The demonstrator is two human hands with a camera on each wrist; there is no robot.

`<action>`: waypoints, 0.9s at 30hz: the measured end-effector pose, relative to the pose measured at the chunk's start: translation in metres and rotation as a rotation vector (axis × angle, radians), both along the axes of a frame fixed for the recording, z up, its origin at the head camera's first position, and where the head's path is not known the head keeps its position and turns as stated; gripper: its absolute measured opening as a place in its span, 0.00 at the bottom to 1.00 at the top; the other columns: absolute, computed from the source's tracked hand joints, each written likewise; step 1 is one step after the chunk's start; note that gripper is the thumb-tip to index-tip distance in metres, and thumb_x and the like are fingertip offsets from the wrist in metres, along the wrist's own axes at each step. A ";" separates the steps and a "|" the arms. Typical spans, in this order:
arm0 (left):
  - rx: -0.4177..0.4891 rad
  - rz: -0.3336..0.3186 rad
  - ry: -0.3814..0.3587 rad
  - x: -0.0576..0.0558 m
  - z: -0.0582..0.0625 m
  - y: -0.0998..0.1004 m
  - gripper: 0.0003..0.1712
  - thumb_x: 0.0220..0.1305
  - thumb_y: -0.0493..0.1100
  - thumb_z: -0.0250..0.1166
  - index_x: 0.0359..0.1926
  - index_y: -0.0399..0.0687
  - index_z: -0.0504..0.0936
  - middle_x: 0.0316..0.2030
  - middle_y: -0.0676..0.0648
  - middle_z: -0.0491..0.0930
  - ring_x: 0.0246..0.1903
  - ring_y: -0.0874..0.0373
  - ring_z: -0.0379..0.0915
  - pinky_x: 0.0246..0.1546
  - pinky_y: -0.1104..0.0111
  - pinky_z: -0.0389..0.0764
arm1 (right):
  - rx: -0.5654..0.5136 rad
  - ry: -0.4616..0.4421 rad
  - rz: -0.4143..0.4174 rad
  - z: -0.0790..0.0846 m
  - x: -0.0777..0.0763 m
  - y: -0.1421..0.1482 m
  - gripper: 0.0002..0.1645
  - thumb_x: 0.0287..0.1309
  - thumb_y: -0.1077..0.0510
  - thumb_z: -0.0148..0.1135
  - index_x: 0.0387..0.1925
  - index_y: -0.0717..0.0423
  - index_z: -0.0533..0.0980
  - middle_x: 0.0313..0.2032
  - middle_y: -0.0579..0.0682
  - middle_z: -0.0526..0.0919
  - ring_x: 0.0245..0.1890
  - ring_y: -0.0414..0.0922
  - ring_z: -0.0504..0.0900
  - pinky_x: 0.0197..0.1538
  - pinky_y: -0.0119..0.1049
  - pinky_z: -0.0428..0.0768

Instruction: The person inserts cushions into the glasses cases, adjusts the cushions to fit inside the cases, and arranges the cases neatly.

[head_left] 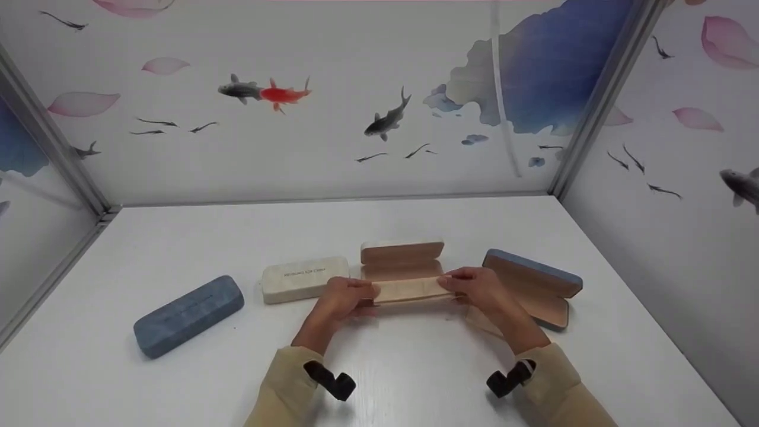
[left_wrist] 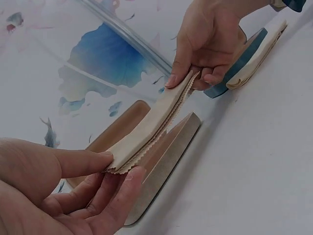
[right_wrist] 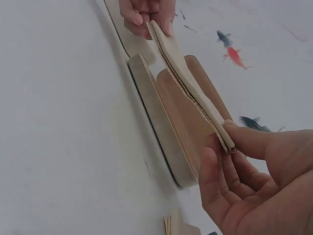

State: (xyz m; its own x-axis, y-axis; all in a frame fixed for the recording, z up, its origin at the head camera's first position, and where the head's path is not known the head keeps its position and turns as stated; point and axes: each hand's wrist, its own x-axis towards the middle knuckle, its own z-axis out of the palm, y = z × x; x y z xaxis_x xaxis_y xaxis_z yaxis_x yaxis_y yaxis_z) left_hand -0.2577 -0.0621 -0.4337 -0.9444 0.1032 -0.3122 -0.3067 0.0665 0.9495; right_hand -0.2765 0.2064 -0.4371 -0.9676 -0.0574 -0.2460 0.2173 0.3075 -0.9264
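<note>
A folded cream cloth with zigzag-cut edges is stretched between both hands. My left hand pinches one end between thumb and fingers, and my right hand pinches the other. Right behind the cloth in the head view stands an open cream glasses case with a tan lining; in the left wrist view the cloth overlaps the case. From the right wrist view, the case's tan inside shows beneath the cloth, with no glasses visible in it.
Left of the open case lies a closed cream case; farther left is a closed blue case. An open blue case stands at the right, beside my right wrist. Another folded cloth lies in front of it, partly hidden by my right arm in the head view.
</note>
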 end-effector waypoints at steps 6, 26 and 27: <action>0.042 0.041 0.023 -0.002 0.001 -0.004 0.19 0.64 0.34 0.67 0.54 0.27 0.81 0.39 0.41 0.84 0.32 0.59 0.83 0.39 0.64 0.87 | 0.004 -0.013 -0.042 -0.001 0.000 -0.007 0.23 0.62 0.47 0.68 0.51 0.59 0.82 0.43 0.50 0.84 0.40 0.43 0.81 0.47 0.32 0.84; -0.070 0.097 -0.009 -0.019 0.006 -0.008 0.17 0.65 0.36 0.68 0.53 0.32 0.84 0.41 0.41 0.87 0.30 0.61 0.84 0.37 0.68 0.87 | -0.138 -0.039 -0.112 0.000 -0.009 -0.015 0.21 0.65 0.54 0.67 0.55 0.60 0.78 0.47 0.52 0.83 0.43 0.44 0.82 0.48 0.30 0.83; -0.075 0.095 -0.004 -0.020 0.007 -0.008 0.17 0.65 0.36 0.68 0.52 0.33 0.84 0.41 0.40 0.87 0.30 0.61 0.84 0.37 0.68 0.87 | -0.121 -0.038 -0.114 0.000 -0.010 -0.015 0.21 0.65 0.54 0.66 0.55 0.60 0.78 0.48 0.52 0.83 0.43 0.44 0.82 0.48 0.30 0.83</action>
State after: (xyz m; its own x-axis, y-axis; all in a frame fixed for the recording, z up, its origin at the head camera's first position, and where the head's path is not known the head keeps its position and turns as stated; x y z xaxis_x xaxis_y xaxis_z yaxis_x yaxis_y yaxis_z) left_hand -0.2777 -0.0697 -0.4270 -0.9475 -0.0103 -0.3197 -0.3189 0.1074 0.9417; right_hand -0.2868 0.1910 -0.4372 -0.9598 0.0210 -0.2800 0.2796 0.1655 -0.9458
